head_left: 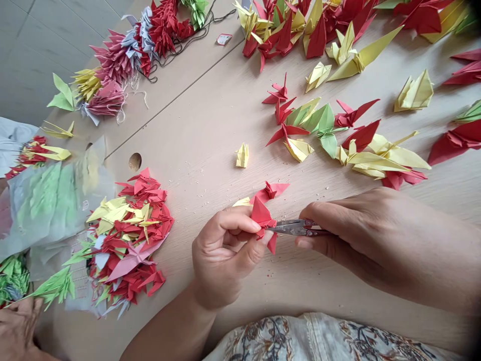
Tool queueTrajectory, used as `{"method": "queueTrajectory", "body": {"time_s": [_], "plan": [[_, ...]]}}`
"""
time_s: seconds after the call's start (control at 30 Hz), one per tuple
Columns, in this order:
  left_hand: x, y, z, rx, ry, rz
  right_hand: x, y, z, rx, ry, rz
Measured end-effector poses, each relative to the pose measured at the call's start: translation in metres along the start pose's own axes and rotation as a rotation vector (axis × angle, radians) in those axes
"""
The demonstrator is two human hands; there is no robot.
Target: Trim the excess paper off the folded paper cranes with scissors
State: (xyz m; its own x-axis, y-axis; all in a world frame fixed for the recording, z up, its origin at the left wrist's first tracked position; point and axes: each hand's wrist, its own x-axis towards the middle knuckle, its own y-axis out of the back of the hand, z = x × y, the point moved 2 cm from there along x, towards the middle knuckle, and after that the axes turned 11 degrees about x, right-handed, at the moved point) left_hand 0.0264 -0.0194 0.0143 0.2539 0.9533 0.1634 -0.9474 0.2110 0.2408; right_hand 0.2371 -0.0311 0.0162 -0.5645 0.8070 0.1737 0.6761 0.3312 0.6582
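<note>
Between the fingertips of my left hand (229,250) is a small red paper crane (262,213), pinched near its middle. My right hand (361,240) is closed on a pair of small scissors (295,227), whose dark metal blades point left and touch the crane at my left fingertips. Whether the blades are parted is hard to make out. Just beyond my left fingers lies another red crane (269,191), with a bit of yellow folded paper (242,202) partly hidden behind the hand. A small yellow folded piece (242,155) sits farther up the table.
A heap of red, yellow and pink cranes (139,240) lies left. Scattered cranes (323,125) cover the upper right. Strung crane bundles (124,55) with dark cord lie at the upper left. Plastic bags (48,200) and another person's hand (18,326) are at far left, near a table hole (135,161).
</note>
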Motion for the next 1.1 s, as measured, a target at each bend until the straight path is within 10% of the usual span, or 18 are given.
{"method": "queueTrajectory", "body": {"time_s": [1.1], "plan": [[-0.0029,0.0069,0.0035,0.320,-0.198,-0.006,-0.0013,0.0000,0.0013,0.029,0.004,0.013]]}}
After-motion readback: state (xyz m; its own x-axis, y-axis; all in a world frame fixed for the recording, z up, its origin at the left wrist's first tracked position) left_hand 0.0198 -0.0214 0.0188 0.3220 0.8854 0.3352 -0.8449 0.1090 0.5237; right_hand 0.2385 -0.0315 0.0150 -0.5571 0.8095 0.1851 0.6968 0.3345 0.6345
